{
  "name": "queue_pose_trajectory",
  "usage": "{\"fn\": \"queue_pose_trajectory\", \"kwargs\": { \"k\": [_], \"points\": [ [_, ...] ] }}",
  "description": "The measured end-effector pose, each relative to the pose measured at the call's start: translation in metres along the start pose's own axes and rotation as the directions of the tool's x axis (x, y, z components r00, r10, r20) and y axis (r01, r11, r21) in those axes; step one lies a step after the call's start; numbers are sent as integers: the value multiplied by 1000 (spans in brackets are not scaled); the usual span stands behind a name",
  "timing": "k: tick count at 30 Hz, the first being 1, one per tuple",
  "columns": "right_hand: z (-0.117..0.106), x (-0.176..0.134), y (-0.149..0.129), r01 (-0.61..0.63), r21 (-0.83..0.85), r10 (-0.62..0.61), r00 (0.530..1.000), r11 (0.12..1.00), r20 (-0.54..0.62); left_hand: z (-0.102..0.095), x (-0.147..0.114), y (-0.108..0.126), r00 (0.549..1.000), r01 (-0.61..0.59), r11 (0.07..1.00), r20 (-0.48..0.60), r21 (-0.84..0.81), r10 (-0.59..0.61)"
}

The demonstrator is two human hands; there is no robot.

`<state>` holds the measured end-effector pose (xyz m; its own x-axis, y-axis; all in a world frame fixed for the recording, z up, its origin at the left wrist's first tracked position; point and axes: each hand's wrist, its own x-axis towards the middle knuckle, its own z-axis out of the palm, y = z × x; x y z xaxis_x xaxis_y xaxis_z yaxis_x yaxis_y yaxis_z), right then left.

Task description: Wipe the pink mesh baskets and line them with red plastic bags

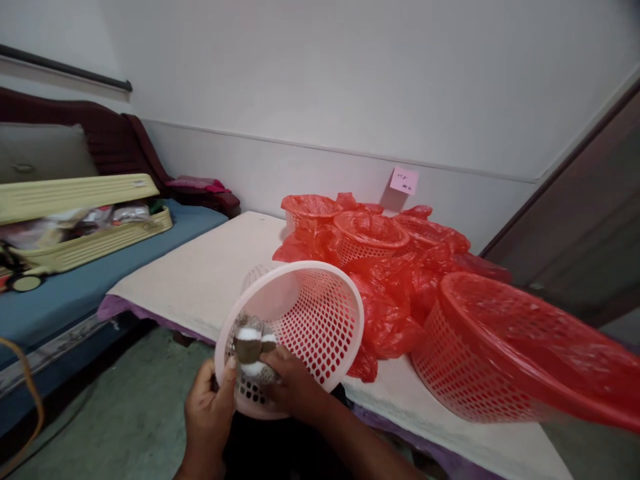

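Down at the front of the pale basket [313, 317], seen in the head view, here's the action: it's tipped, mouth toward the wearer, and the left hand [209, 407] has its near-left rim, thumb over the edge, that grip closed firmly. Into the mouth goes the right hand [286, 380], fingertips up against a soft bundle [253, 350] of grey, white and brown, lying against the basket's left inner wall. Is that second grip closed around the bundle? Cannot tell; the undersides of the fingers are hidden.

Best play, I'd judge: let the left hand steady the rim so the tilt doesn't grow, since a soft load could slide to the lip. Handle the bundle whole, fingers well under it, clear of the lattice holes where fabric may snag.

Mind the neighbours! Right of the pale basket, on the bench [200, 270], sits a big red-lined basket [470, 373]; behind, crumpled red plastic [385, 313] crowds close, so elbow room looks better on its left.
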<state>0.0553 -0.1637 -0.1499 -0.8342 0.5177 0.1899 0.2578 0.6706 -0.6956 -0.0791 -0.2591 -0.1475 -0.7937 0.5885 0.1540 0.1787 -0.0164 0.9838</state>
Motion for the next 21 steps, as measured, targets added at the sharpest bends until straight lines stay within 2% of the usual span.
{"fn": "queue_pose_trajectory", "kwargs": {
  "k": [2,4,6,8,12,16,19,21],
  "points": [
    [2,7,10,-71,-176,70,997,982,-12,2,1,4,997,-43,999,-56,16,44],
    [1,18,22,-174,-335,166,985,926,-53,4,1,10,995,-65,998,-75,15,66],
    [-3,32,36,-265,-373,240,964,889,-114,7,0,15,996,-57,998,-65,0,57],
    [-7,47,49,-355,-333,312,934,874,-177,9,-4,19,999,-33,999,-20,-7,33],
    [-3,78,61,-472,-133,433,868,871,-241,15,-17,25,1000,-8,1000,7,19,8],
    [23,96,48,-439,208,472,868,874,-156,17,-19,28,999,16,999,-44,32,-15],
    [38,92,38,-371,440,474,868,818,-149,12,-11,24,998,18,998,-62,63,-14],
    [40,80,38,-344,592,521,840,729,-154,5,-4,20,996,13,994,-84,106,-4]
  ]
}}
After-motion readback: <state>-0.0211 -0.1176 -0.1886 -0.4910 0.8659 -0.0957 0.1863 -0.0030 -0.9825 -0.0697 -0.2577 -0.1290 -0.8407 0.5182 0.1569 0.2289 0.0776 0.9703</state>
